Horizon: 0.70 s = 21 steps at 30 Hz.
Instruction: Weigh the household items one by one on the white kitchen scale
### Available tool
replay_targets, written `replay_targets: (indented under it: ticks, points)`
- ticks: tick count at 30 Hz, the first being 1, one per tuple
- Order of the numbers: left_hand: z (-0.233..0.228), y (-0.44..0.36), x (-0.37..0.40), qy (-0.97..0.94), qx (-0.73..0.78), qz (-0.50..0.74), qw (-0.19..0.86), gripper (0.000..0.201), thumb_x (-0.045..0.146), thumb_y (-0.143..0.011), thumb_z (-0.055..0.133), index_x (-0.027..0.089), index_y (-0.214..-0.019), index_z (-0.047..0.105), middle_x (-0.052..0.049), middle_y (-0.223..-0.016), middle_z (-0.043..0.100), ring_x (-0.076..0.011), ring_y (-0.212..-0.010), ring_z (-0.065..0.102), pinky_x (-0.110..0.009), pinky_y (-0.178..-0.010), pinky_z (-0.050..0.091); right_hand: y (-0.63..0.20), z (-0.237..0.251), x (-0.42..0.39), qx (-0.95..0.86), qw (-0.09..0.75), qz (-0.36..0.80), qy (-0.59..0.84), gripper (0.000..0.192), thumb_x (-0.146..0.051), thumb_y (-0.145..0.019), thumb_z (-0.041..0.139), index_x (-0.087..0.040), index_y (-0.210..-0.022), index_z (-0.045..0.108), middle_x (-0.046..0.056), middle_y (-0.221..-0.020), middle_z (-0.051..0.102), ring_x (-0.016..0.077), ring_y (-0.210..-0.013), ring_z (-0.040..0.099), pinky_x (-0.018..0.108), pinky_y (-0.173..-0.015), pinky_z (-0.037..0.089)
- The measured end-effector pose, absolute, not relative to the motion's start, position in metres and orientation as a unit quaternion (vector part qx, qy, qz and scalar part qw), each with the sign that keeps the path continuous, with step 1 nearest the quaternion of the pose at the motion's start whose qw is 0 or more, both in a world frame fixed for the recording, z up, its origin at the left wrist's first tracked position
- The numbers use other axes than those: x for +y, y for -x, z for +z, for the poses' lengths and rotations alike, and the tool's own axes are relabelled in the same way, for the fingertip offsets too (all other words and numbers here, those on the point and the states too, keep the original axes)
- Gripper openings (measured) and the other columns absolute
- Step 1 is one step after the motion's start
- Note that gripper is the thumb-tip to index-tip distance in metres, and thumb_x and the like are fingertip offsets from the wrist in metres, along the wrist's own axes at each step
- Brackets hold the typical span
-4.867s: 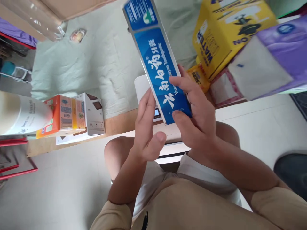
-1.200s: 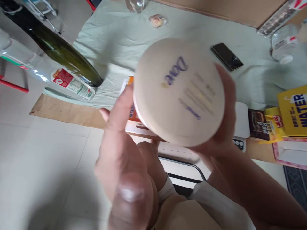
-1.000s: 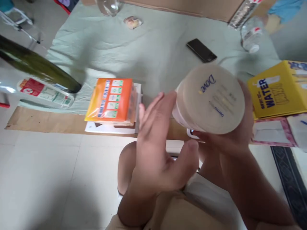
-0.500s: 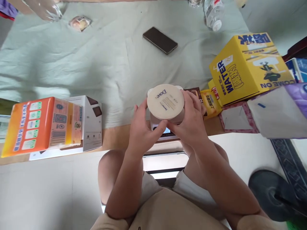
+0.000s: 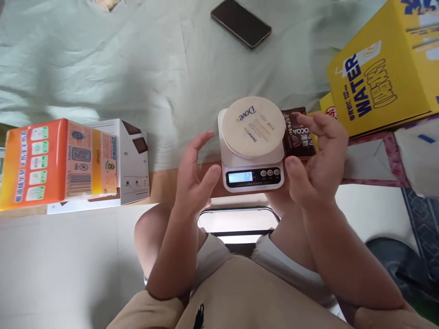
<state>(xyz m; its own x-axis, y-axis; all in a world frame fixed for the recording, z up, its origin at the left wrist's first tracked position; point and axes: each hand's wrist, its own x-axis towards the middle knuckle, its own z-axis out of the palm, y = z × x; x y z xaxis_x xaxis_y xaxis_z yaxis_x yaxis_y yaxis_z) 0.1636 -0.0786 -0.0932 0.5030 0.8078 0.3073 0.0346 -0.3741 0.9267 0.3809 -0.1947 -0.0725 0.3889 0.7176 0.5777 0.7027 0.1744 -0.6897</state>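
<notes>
A round cream-coloured Dove jar [image 5: 254,130] rests, lid up, on a white digital kitchen scale [image 5: 228,157]. The scale's lit display [image 5: 244,177] seems to read 32, with buttons to its right. My left hand [image 5: 195,176] is open just left of the scale, thumb and fingers apart, touching nothing. On the other side my right hand [image 5: 320,160] is open too, its fingers curved over a brown cocoa packet [image 5: 297,137] that lies against the scale. Whether those fingers touch the packet I cannot tell.
A dark phone [image 5: 241,23] lies on the pale green tablecloth [image 5: 151,59]. At the right stands a yellow WATER carton [image 5: 380,73]. An orange tissue pack [image 5: 37,164] leans on a white box [image 5: 133,169] at the left, by the wooden table edge [image 5: 164,185].
Both hands have let go of the Dove jar and moved apart to either side, leaving it on the scale. The display is now uncovered. My view has shifted closer and downward.
</notes>
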Motion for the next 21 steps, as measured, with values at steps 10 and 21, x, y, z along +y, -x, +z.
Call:
replay_targets:
  ticks: [10, 21]
  points:
    - [-0.0964, -0.1650, -0.0770, -0.728, 0.274, 0.410, 0.476, 0.053, 0.058, -0.100, 0.062, 0.035, -0.147, 0.057, -0.005, -0.148, 0.064, -0.0284, -0.142, 0.059, -0.050, -0.127, 0.047, -0.3732, -0.0762, -0.1938, -0.535, 0.538, 0.014, 0.651, 0.049, -0.036, -0.095, 0.060, -0.027, -0.142, 0.054, 0.011, -0.132, 0.063, 0.0294, -0.129, 0.064, 0.059, -0.119, 0.051]
    - [-0.0946, -0.1717, -0.0759, -0.722, 0.270, 0.408, 0.490, 0.052, 0.056, -0.099, 0.064, 0.033, -0.145, 0.058, -0.006, -0.148, 0.063, -0.0293, -0.143, 0.058, -0.049, -0.124, 0.048, -0.3764, -0.0745, -0.1933, -0.525, 0.538, -0.010, 0.660, 0.040, -0.034, -0.095, 0.059, -0.024, -0.134, 0.058, 0.009, -0.122, 0.066, 0.0240, -0.112, 0.067, 0.048, -0.105, 0.056]
